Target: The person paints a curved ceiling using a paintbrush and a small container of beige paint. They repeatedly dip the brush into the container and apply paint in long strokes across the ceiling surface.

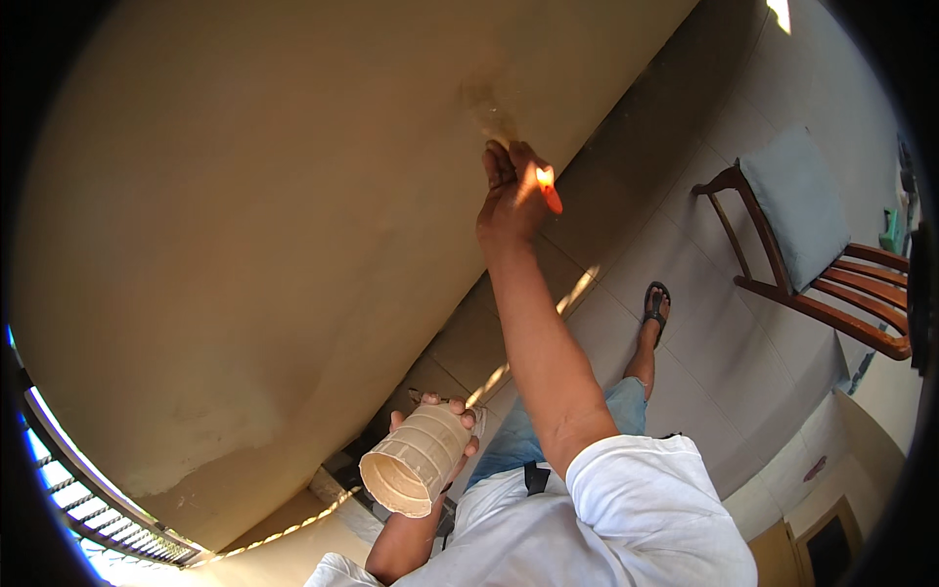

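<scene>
Far left, a window grille point(88, 499) with bright daylight curves along the lower rim. A big beige wall point(254, 225) fills most of the view, paler patch low down near the grille. Left hand point(435, 416) low centre, fingers wrapped around a ribbed cream-coloured cup point(416, 458), tilted so its open mouth faces the camera and lower left; fingertips show over the top edge and on the right side of it, clamped on the cup. Cup is held in the air in front of the white shirt point(626, 519), near the foot of the wall, not touching it. Right arm stretches up from the shirt sleeve to the wall; right hand point(511, 201) is closed around a tool with an orange handle point(550, 191), the handle end sticking out at the right of the fist and catching sunlight. Tool's front end meets the wall at a smudged darker patch point(489, 98) just above the hand; blade itself too blurred to tell. Below, grey floor tiles point(724, 323), 1 foot in a dark sandal point(656, 305), blue denim shorts. Far right, a wooden chair point(831, 284) with a grey-blue cushion stands well apart from the hands.
</scene>
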The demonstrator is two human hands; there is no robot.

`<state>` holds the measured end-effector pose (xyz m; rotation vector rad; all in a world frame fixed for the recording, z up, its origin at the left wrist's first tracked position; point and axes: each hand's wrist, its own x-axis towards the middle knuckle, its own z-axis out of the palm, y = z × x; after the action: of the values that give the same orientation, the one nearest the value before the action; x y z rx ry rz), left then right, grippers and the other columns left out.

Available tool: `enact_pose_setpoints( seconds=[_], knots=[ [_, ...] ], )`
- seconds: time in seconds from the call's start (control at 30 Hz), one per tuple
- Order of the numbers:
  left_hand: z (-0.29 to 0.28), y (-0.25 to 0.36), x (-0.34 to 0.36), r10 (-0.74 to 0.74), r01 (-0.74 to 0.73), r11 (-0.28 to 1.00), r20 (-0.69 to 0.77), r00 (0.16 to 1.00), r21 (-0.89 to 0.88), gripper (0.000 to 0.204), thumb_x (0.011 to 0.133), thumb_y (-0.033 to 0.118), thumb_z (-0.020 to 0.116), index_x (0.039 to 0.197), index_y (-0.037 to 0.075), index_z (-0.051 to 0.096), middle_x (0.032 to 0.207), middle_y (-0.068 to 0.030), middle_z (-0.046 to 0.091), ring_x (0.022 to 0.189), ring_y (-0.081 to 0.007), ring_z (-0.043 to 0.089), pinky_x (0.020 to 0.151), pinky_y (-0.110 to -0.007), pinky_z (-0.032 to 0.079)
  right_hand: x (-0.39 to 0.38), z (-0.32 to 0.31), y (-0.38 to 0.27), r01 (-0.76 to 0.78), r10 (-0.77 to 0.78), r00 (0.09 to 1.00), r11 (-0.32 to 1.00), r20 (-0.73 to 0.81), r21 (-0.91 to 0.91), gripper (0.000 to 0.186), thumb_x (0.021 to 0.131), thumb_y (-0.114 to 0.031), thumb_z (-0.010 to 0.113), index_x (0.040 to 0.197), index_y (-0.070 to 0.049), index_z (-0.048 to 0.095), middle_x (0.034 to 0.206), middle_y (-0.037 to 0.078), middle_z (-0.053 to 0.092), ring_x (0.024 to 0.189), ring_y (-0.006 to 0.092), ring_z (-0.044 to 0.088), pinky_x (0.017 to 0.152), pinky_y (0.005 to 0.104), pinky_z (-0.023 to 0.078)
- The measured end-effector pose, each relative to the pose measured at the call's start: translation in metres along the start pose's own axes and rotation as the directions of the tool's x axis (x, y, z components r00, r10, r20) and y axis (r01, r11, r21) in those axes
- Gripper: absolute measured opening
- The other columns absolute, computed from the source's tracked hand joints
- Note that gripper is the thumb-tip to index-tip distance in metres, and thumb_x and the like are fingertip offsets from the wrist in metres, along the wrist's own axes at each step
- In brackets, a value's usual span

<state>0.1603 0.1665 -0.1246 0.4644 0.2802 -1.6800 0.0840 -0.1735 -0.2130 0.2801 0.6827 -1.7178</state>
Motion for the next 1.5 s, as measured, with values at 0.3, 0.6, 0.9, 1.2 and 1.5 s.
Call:
enact_pose_setpoints(
  seconds=[0.3, 0.6, 0.9, 1.2, 1.5],
  knots=[
    [-0.007, 0.010, 0.007, -0.094, 0.094, 0.996, 0.057, 0.994, 0.011, 0.056, 0.103, 0.057, 0.057, 0.138, 0.013, 0.055, 0.136, -0.0185, 0.053, 0.127, -0.0361, 0.051, 0.088, -0.054, 0.055, -0.046, -0.030, -0.018, -0.217, 0.241, 0.970, 0.895, 0.014, -0.391, 0.012, 0.099, -0.011, 0.063, 0.105, 0.000, 0.064, 0.095, 0.014, 0.072, 0.080, 0.0290, 0.075, 0.073, 0.0398, 0.063],
    [-0.013, -0.001, -0.012, -0.092, 0.093, 0.995, 0.047, 0.995, -0.022, 0.057, 0.102, 0.058, 0.059, 0.138, 0.014, 0.056, 0.134, -0.0177, 0.052, 0.125, -0.0360, 0.050, 0.088, -0.055, 0.055, 0.167, 0.094, -0.110, 0.163, -0.141, 0.982, 0.969, 0.127, -0.187, 0.017, 0.095, -0.012, 0.072, 0.105, 0.001, 0.066, 0.096, 0.014, 0.074, 0.082, 0.0248, 0.074, 0.076, 0.0358, 0.062],
    [-0.008, -0.003, -0.018, -0.068, 0.068, 0.997, 0.009, 0.998, -0.035, 0.057, 0.102, 0.058, 0.060, 0.137, 0.014, 0.055, 0.134, -0.0183, 0.051, 0.125, -0.0360, 0.050, 0.087, -0.055, 0.055, -0.011, 0.000, 0.004, 0.014, -0.016, 1.000, 0.997, -0.026, -0.082, 0.021, 0.093, -0.004, 0.070, 0.097, -0.005, 0.050, 0.094, 0.012, 0.068, 0.083, 0.0274, 0.074, 0.076, 0.0409, 0.063],
    [-0.006, 0.004, -0.022, -0.008, 0.008, 1.000, 0.013, 1.000, 0.008, 0.057, 0.103, 0.058, 0.057, 0.139, 0.013, 0.055, 0.134, -0.0185, 0.051, 0.125, -0.0365, 0.053, 0.085, -0.054, 0.057, -0.128, -0.071, 0.015, -0.422, 0.390, 0.907, 0.848, -0.161, -0.322, 0.019, 0.087, -0.006, 0.074, 0.090, -0.003, 0.056, 0.081, 0.013, 0.070, 0.064, 0.0262, 0.074, 0.058, 0.0366, 0.062],
    [-0.015, 0.005, -0.025, -0.017, 0.017, 1.000, 0.015, 1.000, -0.017, 0.058, 0.103, 0.058, 0.057, 0.139, 0.013, 0.055, 0.134, -0.0187, 0.053, 0.126, -0.0368, 0.053, 0.086, -0.055, 0.056, 0.063, -0.017, -0.046, 0.026, -0.043, 0.992, 0.989, -0.116, -0.147, 0.008, 0.096, -0.004, 0.064, 0.100, 0.000, 0.058, 0.092, 0.015, 0.071, 0.083, 0.0300, 0.075, 0.073, 0.0377, 0.065]
  ],
)
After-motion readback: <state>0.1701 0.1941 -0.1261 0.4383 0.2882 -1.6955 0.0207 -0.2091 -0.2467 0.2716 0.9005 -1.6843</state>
